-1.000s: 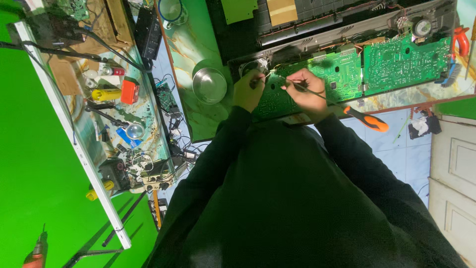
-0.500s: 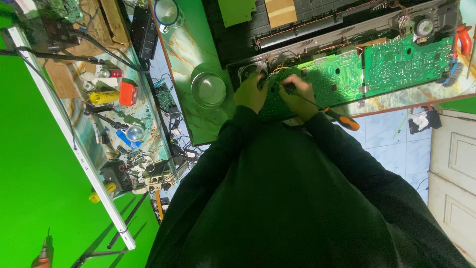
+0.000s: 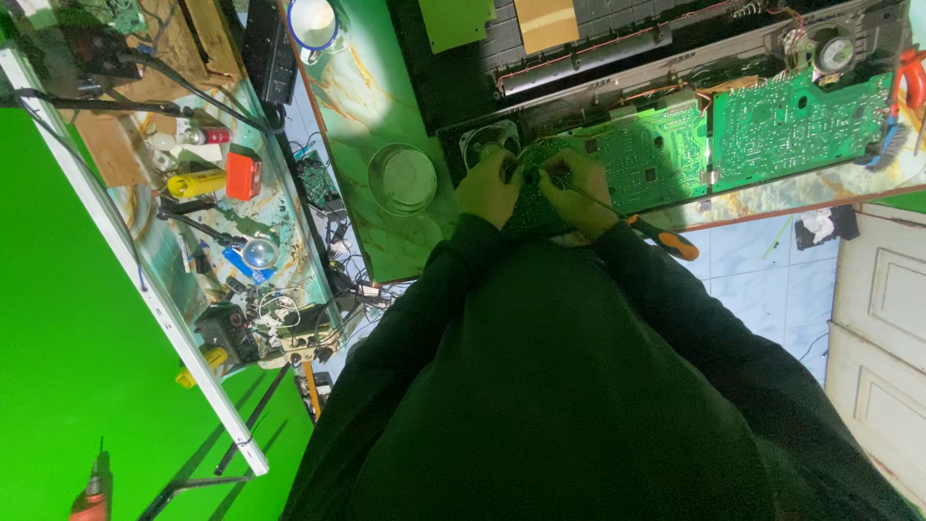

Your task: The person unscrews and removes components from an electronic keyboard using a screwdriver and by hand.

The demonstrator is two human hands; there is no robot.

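The circuit board [image 3: 666, 154] at your hands was bright green with fine pale tracing; a second green board [image 3: 796, 121] lay towards the bench's right end. The bench [image 3: 362, 96] top was green marble-patterned with tan veins. Your screwdriver [image 3: 666, 239] had an orange-and-black handle. Your sleeves were dark, near black. The round dish [image 3: 402, 178] near the bench's front edge was clear glass. The cup [image 3: 313, 21] at the far edge was white with a blue rim.
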